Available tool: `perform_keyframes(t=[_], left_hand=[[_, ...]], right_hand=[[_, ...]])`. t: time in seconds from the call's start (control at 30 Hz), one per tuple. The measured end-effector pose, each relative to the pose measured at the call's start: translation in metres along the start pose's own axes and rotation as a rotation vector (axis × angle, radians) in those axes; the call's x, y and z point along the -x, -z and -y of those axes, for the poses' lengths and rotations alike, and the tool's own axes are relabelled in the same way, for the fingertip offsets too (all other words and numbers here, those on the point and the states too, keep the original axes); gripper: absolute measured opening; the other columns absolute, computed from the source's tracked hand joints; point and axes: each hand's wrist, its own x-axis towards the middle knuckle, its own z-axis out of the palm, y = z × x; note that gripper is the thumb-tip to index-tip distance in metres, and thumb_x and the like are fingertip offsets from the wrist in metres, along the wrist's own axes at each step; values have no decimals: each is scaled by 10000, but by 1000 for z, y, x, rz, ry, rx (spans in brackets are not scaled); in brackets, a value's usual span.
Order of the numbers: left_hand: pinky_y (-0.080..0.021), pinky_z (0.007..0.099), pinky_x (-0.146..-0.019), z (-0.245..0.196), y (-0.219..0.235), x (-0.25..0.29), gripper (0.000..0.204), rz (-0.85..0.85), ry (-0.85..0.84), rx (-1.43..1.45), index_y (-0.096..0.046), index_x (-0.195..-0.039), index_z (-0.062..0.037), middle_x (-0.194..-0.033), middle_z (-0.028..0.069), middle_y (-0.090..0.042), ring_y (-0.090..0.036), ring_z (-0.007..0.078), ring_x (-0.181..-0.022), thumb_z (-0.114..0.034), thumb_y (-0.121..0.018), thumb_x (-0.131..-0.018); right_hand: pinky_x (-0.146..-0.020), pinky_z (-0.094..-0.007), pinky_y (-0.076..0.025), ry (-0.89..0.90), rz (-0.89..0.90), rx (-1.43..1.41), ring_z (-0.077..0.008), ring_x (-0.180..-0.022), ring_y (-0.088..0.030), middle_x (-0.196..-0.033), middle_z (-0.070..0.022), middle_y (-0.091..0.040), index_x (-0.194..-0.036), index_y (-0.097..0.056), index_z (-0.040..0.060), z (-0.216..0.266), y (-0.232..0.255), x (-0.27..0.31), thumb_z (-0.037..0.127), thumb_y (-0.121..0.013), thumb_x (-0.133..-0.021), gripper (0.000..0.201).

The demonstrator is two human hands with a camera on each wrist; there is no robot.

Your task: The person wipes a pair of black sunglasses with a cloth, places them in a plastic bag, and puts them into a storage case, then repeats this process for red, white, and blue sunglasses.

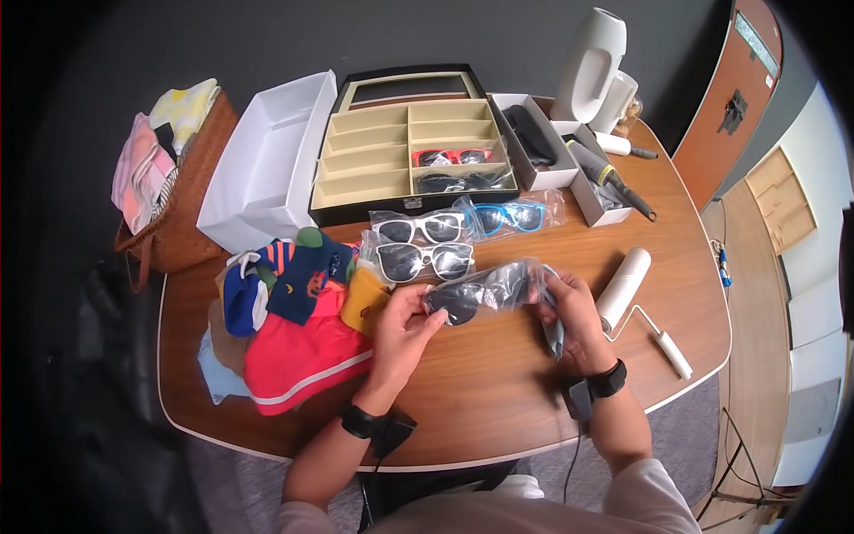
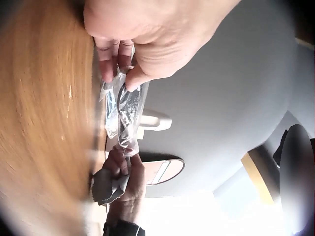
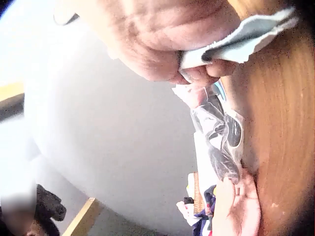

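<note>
Black sunglasses in a clear plastic sleeve (image 1: 489, 292) are held up between both hands above the table. My left hand (image 1: 398, 343) pinches the sleeve's left end, thumb over one dark lens. At the other end, the fingers of my right hand (image 1: 580, 322) grip the sleeve, and a pale grey cloth (image 3: 246, 38) is tucked in the same hand and hangs below it. Just beyond lie two bagged white-framed sunglasses (image 1: 427, 262) and a bagged blue-framed pair (image 1: 509, 217). The left wrist view shows the crinkled sleeve (image 2: 129, 115) stretched between the hands.
An open display case (image 1: 360, 187) holds red and dark sunglasses. Folded clothes (image 1: 307, 356) are piled at left, near a white bin (image 1: 267, 165) and wicker basket (image 1: 191, 191). A lint roller (image 1: 625, 289) lies at right; white boxes (image 1: 534, 173) and a white vase (image 1: 592, 67) stand behind.
</note>
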Motion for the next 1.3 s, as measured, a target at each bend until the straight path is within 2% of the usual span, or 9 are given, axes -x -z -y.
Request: perform_keyframes(t=[0.07,0.27,0.57,0.77,0.8,1.03,1.1,1.2,1.3], left_hand=[[-491,240,-889,-5,-2,0,375,-20,-2,173,-530,-1226,6,-1118,61,-600,-588,114,-1019,63,-644,-873],[-497,221,-861,-13,1,-1,369,60,23,192,-542,-1214,12,-1151,80,-608,-606,104,-1001,59,-664,-869],[-525,252,-835,-16,-2,1,347,40,80,224,-548,-1217,6,-1115,73,-634,-616,107,-967,10,-664,-891],[-562,306,-811,-7,9,-4,209,-124,30,234,-559,-1137,-9,-1021,70,-638,-648,143,-886,-15,-609,-935],[-571,323,-800,-6,9,-4,177,-167,8,213,-561,-1107,-12,-1000,75,-639,-658,151,-860,-17,-607,-936],[-552,300,-844,0,2,0,323,-209,-43,33,-511,-1209,24,-1065,87,-622,-636,159,-954,-23,-637,-916],[-536,276,-859,1,-1,2,414,-179,-110,-151,-482,-1265,43,-1118,100,-608,-613,156,-1018,-22,-661,-898],[-515,248,-855,-7,-12,6,514,-169,-133,-180,-455,-1322,53,-1185,113,-580,-581,144,-1044,-11,-691,-870],[-506,263,-834,-12,-8,8,531,-199,-219,-459,-453,-1339,49,-1203,118,-569,-577,141,-1004,-15,-690,-868]], right_hand=[[-449,-190,-294,-45,26,81,-30,-489,-379,-730,-10,-632,-935,-660,35,-1,-1,-1,259,-638,-951,226],[-455,-187,-284,36,-108,142,-17,-521,-385,-724,46,-579,-983,-671,44,-3,-11,1,180,-739,-882,182],[-471,-179,-321,59,-64,99,-18,-555,-422,-774,44,-585,-1107,-650,4,9,-17,11,149,-747,-873,292],[-464,-188,-346,233,-219,-91,-27,-540,-442,-779,35,-591,-1144,-627,17,12,-6,8,164,-719,-897,302],[-458,-198,-340,268,-318,-107,-33,-532,-436,-762,36,-573,-1148,-615,29,14,-5,7,182,-698,-915,291],[-442,-215,-302,640,-633,-212,-55,-512,-404,-769,0,-533,-1133,-553,56,19,1,10,245,-593,-985,244],[-447,-213,-304,618,-574,-248,-59,-515,-403,-792,-7,-548,-1116,-553,64,18,7,9,238,-593,-982,223],[-456,-208,-312,530,-477,-307,-54,-548,-425,-803,0,-565,-1088,-563,70,18,7,10,239,-608,-973,209],[-476,-192,-326,450,-336,-272,-36,-624,-479,-814,19,-597,-1043,-591,81,11,0,11,247,-622,-964,187]])
